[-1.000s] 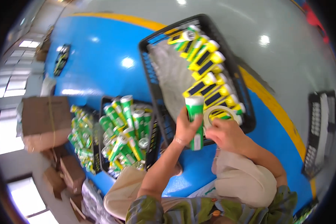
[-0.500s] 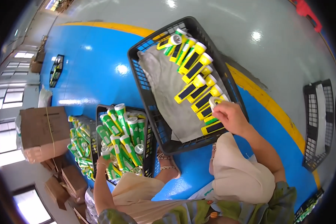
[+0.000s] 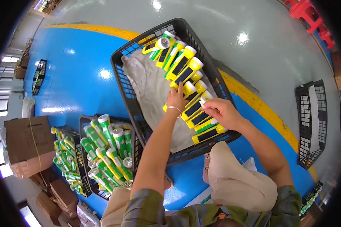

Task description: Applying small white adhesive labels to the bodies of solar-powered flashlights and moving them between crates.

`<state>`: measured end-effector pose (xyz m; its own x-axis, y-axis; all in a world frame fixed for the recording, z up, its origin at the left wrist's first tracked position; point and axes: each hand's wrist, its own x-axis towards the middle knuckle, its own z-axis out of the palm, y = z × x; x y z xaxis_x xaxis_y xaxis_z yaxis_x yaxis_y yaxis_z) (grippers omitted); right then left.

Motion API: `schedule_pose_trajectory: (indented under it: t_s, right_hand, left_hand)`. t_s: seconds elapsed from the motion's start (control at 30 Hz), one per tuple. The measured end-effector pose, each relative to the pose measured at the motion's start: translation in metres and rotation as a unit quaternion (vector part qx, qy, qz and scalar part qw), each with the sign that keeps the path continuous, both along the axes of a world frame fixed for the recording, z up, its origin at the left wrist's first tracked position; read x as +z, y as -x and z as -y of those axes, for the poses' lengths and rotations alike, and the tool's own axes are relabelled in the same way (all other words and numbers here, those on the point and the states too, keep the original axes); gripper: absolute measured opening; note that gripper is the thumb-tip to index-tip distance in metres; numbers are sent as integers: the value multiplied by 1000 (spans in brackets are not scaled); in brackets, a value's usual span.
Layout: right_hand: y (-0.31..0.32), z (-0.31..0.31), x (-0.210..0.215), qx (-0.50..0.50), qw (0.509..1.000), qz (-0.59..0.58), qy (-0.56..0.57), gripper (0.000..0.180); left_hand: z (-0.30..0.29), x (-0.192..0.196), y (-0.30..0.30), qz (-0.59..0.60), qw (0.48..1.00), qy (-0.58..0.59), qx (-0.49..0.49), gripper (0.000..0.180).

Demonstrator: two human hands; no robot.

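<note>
A large black plastic basket [image 3: 119,72] lined with grey cloth stands before me. Yellow flashlights with dark panels and white heads lie in a row along its right side, such as this one [image 3: 185,73]. My left hand [image 3: 176,100] reaches into the basket, thumb and fingers closed around the body of a flashlight [image 3: 188,90] in mid-row. Close beside it, my right hand [image 3: 224,114] pinches a small white ring-like piece [image 3: 205,98] over the flashlight heads. The fingers partly hide the piece.
Left of my legs, a smaller black crate [image 3: 83,128] holds a heap of green-and-yellow flashlights [image 3: 109,160], with another full crate [image 3: 79,136] beyond. A cardboard box [image 3: 28,142] stands farther left. Another black basket [image 3: 302,125] is at right, red stools [image 3: 308,17] at far right.
My left hand has left the heap in the smaller crate and moved up and right to the row in the large basket. The right hand still pinches the white piece. The view has shifted slightly.
</note>
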<state>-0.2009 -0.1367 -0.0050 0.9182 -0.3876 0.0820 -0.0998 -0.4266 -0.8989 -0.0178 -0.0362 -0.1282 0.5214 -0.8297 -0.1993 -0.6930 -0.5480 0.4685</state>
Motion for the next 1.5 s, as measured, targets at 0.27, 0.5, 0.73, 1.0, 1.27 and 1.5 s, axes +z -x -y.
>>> schedule_pose_trajectory:
  t_s: [0.27, 0.5, 0.73, 1.0, 1.27, 1.5]
  right_hand:
    - [10, 3, 10, 24, 994, -60, -86, 11]
    - [9, -10, 16, 84, 991, -17, -104, 13]
    - [11, -17, 14, 58, 995, 4, -76, 14]
    - [7, -18, 38, -60, 994, -91, 4, 20]
    - [11, -25, 34, -40, 995, -82, 37, 21]
    - [2, -48, 28, -1, 995, 64, 79, 11]
  left_hand:
    - [-23, 71, 27, -498, 851, 140, 86, 45]
    - [-46, 131, 40, -562, 812, 157, 21, 64]
    - [-46, 148, 50, -330, 924, 185, -58, 52]
    - [-56, 147, 70, -225, 945, 237, 3, 39]
    - [-62, 145, 67, -399, 887, 221, 73, 42]
    - [-73, 145, 52, -329, 903, 206, 186, 26]
